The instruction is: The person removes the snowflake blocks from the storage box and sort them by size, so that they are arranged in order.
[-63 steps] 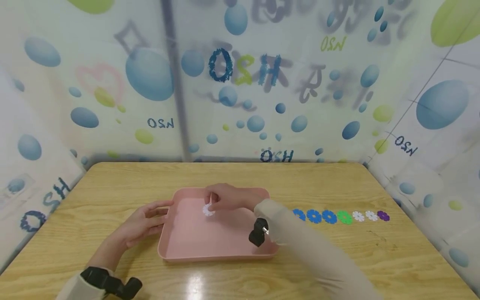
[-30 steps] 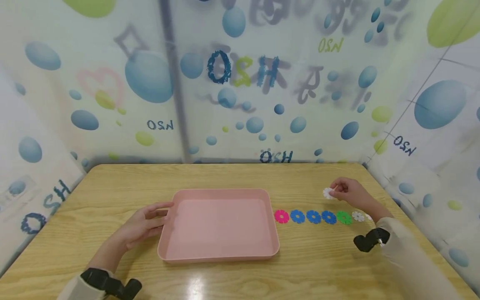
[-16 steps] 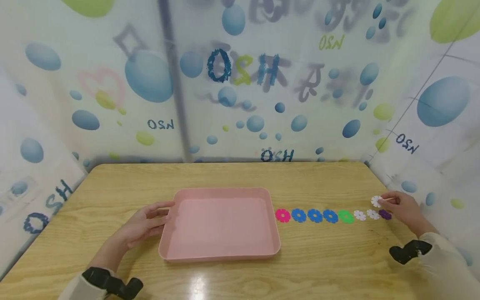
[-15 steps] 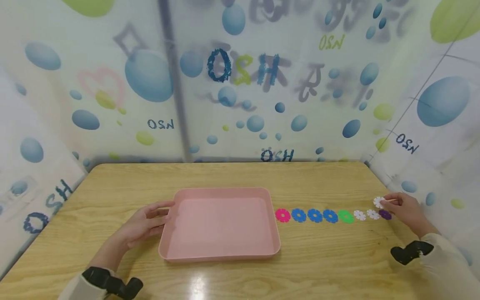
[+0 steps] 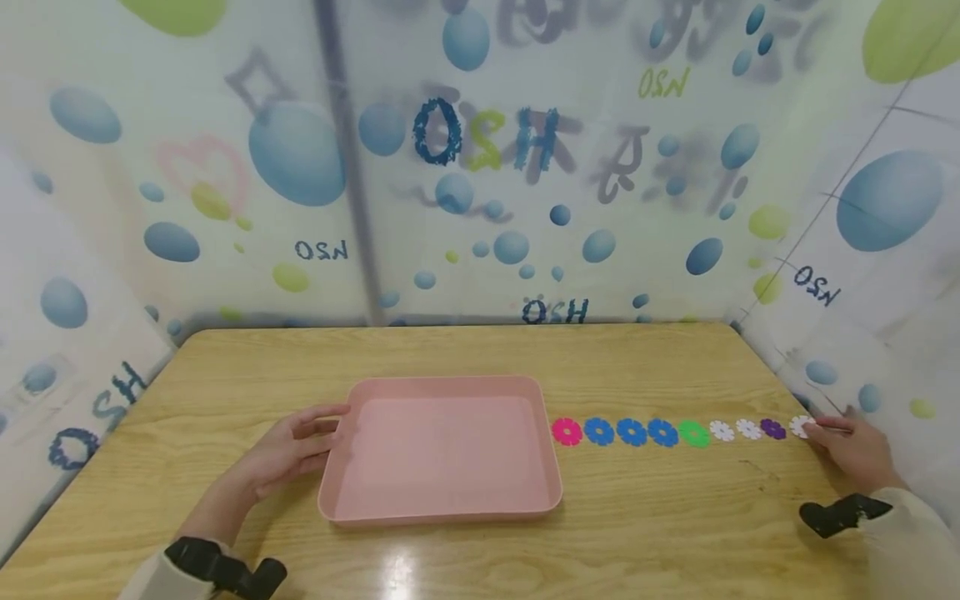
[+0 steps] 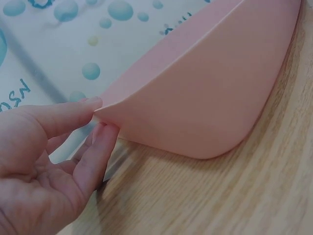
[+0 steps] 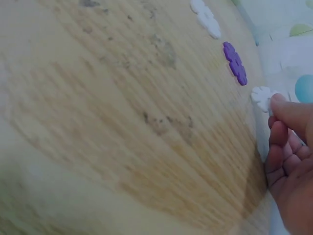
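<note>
At the far right of the table, my right hand (image 5: 855, 450) pinches a white snowflake building disc (image 5: 800, 427) between thumb and fingers. In the right wrist view that white disc (image 7: 261, 98) is tilted, with the purple disc (image 7: 235, 63) lying flat close by. My left hand (image 5: 288, 446) is at the left side of the pink tray (image 5: 442, 518). The left wrist view has the thumb on top of the tray's rim (image 6: 161, 83) and fingers (image 6: 100, 152) under it, gripping the edge. No disc shows inside the tray.
A row of flat discs runs right from the tray: pink (image 5: 567, 432), several blue (image 5: 632, 432), green (image 5: 693, 433), white (image 5: 722, 431) and purple (image 5: 773, 428). A patterned curtain (image 5: 480, 250) borders the wooden table (image 5: 465, 567) at the back and sides.
My right hand lifted the white disc from the tray, carried it right above the row, and lowered it just past the purple disc. The left hand stayed at the tray.
</note>
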`<state>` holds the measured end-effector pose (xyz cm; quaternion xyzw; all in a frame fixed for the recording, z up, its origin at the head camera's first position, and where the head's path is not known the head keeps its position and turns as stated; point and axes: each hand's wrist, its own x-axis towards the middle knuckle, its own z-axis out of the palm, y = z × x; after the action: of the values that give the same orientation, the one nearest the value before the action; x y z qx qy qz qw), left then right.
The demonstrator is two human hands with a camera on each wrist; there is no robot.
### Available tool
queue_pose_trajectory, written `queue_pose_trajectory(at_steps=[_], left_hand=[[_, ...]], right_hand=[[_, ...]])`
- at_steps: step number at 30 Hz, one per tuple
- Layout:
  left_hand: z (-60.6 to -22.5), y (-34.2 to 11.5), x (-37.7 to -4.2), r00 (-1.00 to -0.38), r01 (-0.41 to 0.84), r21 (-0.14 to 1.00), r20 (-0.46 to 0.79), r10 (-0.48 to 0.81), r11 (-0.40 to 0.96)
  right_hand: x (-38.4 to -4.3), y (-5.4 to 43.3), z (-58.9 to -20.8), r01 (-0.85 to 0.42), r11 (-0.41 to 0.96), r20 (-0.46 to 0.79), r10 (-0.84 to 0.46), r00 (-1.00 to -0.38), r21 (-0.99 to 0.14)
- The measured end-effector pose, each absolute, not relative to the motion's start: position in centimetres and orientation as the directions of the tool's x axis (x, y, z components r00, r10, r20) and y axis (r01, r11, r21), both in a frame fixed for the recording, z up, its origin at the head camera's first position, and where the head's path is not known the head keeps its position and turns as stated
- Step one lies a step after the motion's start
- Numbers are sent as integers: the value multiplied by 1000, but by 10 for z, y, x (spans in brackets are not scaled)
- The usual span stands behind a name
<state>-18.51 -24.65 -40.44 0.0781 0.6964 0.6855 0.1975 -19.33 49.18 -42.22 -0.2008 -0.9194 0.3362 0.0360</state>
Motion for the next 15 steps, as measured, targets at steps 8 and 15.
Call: queue_pose_trajectory(at_steps=[8, 15], left_hand=[[-405, -249, -183, -917, -145, 988, -153, 369, 50], [-406, -249, -183, -921, -144, 987, -158, 357, 64]], right_hand=[[-196, 482, -414, 323, 731, -55, 366, -929, -602], [-195, 475, -410, 356, 745, -54, 397, -916, -564]])
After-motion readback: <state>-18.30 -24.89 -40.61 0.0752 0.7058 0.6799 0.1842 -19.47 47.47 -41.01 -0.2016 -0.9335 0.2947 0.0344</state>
